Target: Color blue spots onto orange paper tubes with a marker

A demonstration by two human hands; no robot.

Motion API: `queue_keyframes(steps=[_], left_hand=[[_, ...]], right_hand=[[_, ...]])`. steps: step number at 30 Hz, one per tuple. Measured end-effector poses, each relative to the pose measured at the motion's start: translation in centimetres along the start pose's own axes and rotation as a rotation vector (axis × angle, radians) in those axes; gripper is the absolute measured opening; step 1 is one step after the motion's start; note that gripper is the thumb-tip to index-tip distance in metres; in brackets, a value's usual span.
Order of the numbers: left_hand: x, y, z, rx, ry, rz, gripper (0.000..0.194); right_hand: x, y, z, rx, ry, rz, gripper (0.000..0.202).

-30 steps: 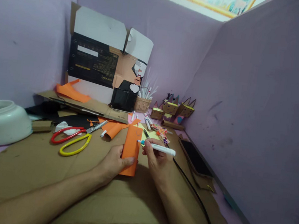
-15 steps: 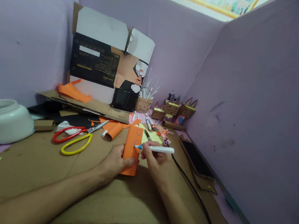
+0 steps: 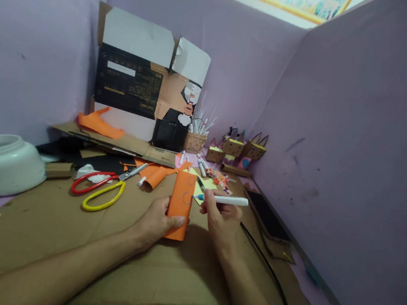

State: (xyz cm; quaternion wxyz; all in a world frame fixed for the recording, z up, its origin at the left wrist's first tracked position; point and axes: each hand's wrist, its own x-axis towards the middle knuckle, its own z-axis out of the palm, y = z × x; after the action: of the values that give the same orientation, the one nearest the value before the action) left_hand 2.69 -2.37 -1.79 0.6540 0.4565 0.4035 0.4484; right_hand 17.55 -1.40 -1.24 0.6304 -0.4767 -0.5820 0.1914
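My left hand grips the lower part of a folded orange paper strip, thumb on its front face. Two curved blue outlines, one above the other, show on the strip. In my right hand is a white marker with a blue tip, held nearly level. Its tip is at the strip's right edge, beside the lower outline; whether it touches I cannot tell. Behind my right fingers a dark pen lies on yellow paper, partly hidden.
Scissors with red and yellow handles lie left of my hands on the cardboard sheet. A white pot stands far left, a phone lies right. Behind are a basket of markers, cardboard animal figures and an opened box.
My right hand has moved the marker rightward and slightly up, to the strip's edge. The lower blue outline is longer now. My left hand has stayed nearly still with the strip.
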Motion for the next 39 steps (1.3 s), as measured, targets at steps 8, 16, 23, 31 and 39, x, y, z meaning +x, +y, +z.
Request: queue_keyframes(steps=[8, 16, 23, 31, 39], left_hand=[[-0.2, 0.2, 0.0, -0.023, -0.001, -0.019, 0.041], [0.3, 0.4, -0.1, -0.152, -0.003, 0.013, 0.044], [0.1, 0.4, 0.0, -0.096, -0.072, -0.052, 0.044], [0.2, 0.6, -0.3, -0.041, 0.082, -0.127, 0.027], [0.1, 1.3, -0.1, -0.06, 0.174, -0.166, 0.017]], right_hand=[[-0.1, -0.5, 0.3, 0.096, -0.046, -0.026, 0.026], [0.0, 0.2, 0.8, 0.319, -0.167, 0.269, 0.029], [0.1, 0.0, 1.4, 0.438, -0.197, 0.419, 0.034], [0.8, 0.5, 0.7, 0.34, -0.086, 0.265, 0.03], [-0.9, -0.6, -0.7, 0.217, 0.0, 0.161, 0.034]])
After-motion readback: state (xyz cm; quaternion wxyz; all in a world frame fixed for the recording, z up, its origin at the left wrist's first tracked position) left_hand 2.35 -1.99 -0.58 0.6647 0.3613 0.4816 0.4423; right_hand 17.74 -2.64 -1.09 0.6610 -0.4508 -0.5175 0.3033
